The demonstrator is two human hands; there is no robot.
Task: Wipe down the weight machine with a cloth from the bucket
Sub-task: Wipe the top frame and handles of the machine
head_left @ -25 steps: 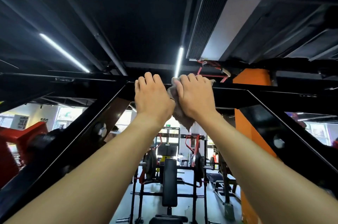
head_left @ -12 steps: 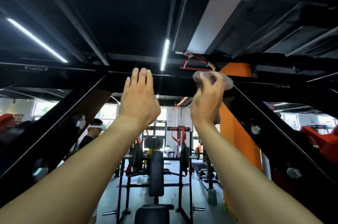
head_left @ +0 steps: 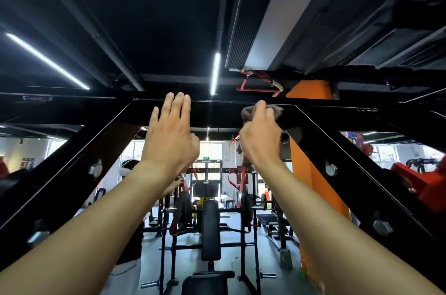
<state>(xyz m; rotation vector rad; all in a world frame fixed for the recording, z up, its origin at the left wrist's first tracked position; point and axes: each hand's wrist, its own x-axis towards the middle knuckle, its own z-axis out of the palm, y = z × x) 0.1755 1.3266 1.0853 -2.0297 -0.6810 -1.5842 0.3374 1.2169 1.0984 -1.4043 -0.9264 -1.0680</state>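
Looking up at the black crossbar (head_left: 217, 115) on my feed. Right hand (head_left: 260, 142) has the cloth (head_left: 276, 111): fingers curled round it, pressing it onto the bar's top edge, right at the corner where the right strut (head_left: 350, 162) joins. Cloth is brownish-grey, bunched into a wad, fuzzy-looking. Most of it sticks out above and to the right of the knuckles, and a loose end hangs below the hand near the wrist. Left hand (head_left: 169, 142) holds nothing: fingers straight and together, spread flat over the bar's front face, tips at its top edge, thumb by the lower edge. Can't tell if the palm actually touches the steel. Hands are well apart along the bar. Bar is glossy black, flat-faced, with light glinting on it. Silver bolts (head_left: 331, 170) on the strut. Orange column (head_left: 313, 181) behind the right arm, bench (head_left: 210, 229) down below between the arms.
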